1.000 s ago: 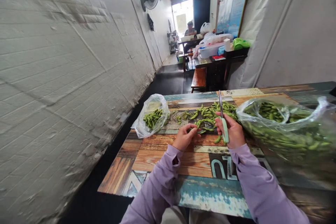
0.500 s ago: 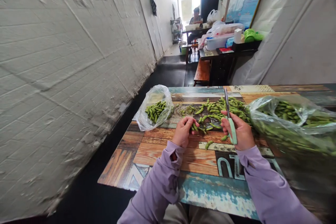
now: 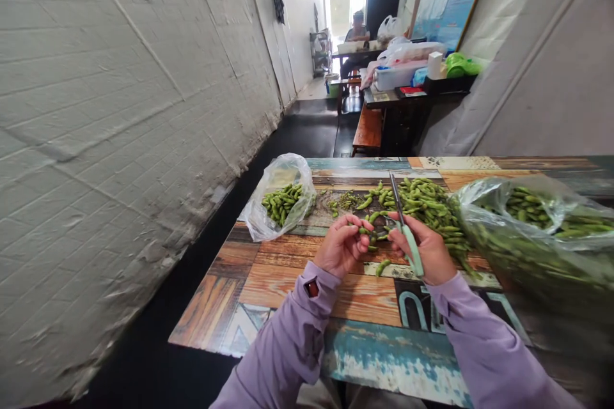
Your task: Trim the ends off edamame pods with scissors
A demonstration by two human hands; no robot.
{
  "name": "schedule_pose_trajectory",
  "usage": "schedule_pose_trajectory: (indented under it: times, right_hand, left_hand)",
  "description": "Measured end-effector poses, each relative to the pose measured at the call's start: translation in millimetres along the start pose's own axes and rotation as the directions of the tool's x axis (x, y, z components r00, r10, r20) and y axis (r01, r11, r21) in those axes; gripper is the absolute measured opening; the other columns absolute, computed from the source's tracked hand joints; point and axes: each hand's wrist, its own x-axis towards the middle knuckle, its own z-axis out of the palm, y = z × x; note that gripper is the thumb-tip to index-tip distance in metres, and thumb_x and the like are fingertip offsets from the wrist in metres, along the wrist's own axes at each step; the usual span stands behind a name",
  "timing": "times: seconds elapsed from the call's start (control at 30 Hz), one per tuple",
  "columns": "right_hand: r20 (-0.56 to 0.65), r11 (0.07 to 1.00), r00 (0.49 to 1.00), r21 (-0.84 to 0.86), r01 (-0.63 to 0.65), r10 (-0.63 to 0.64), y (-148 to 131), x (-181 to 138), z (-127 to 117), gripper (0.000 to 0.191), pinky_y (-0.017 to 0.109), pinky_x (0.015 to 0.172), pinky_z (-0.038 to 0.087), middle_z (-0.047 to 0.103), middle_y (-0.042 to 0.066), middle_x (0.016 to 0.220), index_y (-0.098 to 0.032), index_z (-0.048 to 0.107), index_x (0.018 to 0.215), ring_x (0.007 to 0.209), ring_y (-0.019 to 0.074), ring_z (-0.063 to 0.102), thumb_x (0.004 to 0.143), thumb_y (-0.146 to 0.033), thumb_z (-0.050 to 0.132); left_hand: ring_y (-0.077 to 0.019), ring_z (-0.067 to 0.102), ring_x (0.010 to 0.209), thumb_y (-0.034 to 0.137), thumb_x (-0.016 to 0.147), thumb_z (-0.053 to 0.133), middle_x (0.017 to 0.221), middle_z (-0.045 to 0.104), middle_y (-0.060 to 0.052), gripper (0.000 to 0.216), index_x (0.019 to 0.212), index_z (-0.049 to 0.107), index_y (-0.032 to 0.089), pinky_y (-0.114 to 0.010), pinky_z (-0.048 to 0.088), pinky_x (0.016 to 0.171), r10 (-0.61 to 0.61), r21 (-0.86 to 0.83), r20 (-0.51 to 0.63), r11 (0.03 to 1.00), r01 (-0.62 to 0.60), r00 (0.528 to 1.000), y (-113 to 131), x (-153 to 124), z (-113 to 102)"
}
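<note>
My left hand (image 3: 344, 244) is closed over the table, pinching a green edamame pod (image 3: 363, 231) between thumb and fingers. Close to its right, my right hand (image 3: 426, 248) grips a pair of scissors (image 3: 408, 238) with pale green handles. The blades point up and away; one blade reaches toward the pod, though I cannot tell whether it touches. Behind both hands lies a pile of edamame pods (image 3: 426, 201), with small cut bits (image 3: 351, 200) to its left. A single loose pod (image 3: 382, 267) rests in front of the hands.
A clear plastic bag (image 3: 254, 217) with pods stands at the table's left. A larger bag of pods (image 3: 532, 243) sits at the right. The patchwork table (image 3: 288, 275) ends at left beside a white wall (image 3: 119, 140). Farther back, a person (image 3: 357, 32) sits behind another table.
The scissors and right hand have moved left and slightly down, closer to my left hand. My left hand has turned and risen a little with the pod, showing the wristband.
</note>
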Motion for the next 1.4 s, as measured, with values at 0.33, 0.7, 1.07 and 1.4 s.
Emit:
schedule_pose_trajectory:
  times: [0.33,0.7,1.07,1.4]
  right_hand:
    - [0.079,0.976,0.997,0.213,-0.038,0.021,3.8,-2.2,11.0,0.050,0.026,0.057,0.052,0.063,-0.001,0.080,-0.023,0.060,0.108,0.061,0.0114,0.058,0.063,-0.038,0.077]
    - [0.052,0.987,0.986,0.043,0.153,-0.155,-9.3,-5.4,4.1,0.045,0.023,0.058,0.048,0.058,-0.001,0.081,-0.023,0.056,0.111,0.063,0.0091,0.053,0.068,-0.030,0.069]
    - [0.114,0.961,0.967,-0.132,0.243,-0.228,-5.3,-7.7,5.9,0.046,0.027,0.066,0.051,0.060,0.001,0.086,-0.023,0.055,0.118,0.068,0.0121,0.059,0.073,-0.029,0.065]
    - [0.109,0.882,0.950,-0.352,0.314,-0.294,-4.7,-5.7,0.3,0.047,0.029,0.073,0.051,0.065,0.003,0.084,-0.021,0.056,0.119,0.072,0.0152,0.062,0.075,-0.034,0.064]
  left_hand:
    - [-0.0124,0.062,0.057,0.018,0.068,0.061,0.088,0.064,-0.007,0.013,0.075,0.050,0.013,-0.024,0.050,0.054,-0.068,0.077,0.165,0.995,0.056,0.984,-10.9,1.5,0.6]
    - [-0.0090,0.054,0.053,0.031,0.069,0.067,0.063,0.052,0.002,0.023,0.081,0.056,0.015,-0.020,0.047,0.049,-0.093,0.153,-0.126,0.982,0.112,0.988,-11.6,6.9,-4.0]
    - [-0.0013,0.037,0.036,0.051,0.065,0.071,0.055,0.053,0.002,0.042,0.067,0.053,0.013,-0.016,0.015,0.034,-0.275,0.403,-0.004,0.879,0.254,0.961,-15.0,-0.4,4.0]
    - [-0.0030,0.043,0.043,0.037,0.057,0.080,0.057,0.055,0.004,0.036,0.077,0.061,0.014,-0.015,0.025,0.041,0.006,0.420,-0.146,0.906,0.056,0.989,-8.2,1.6,0.7]
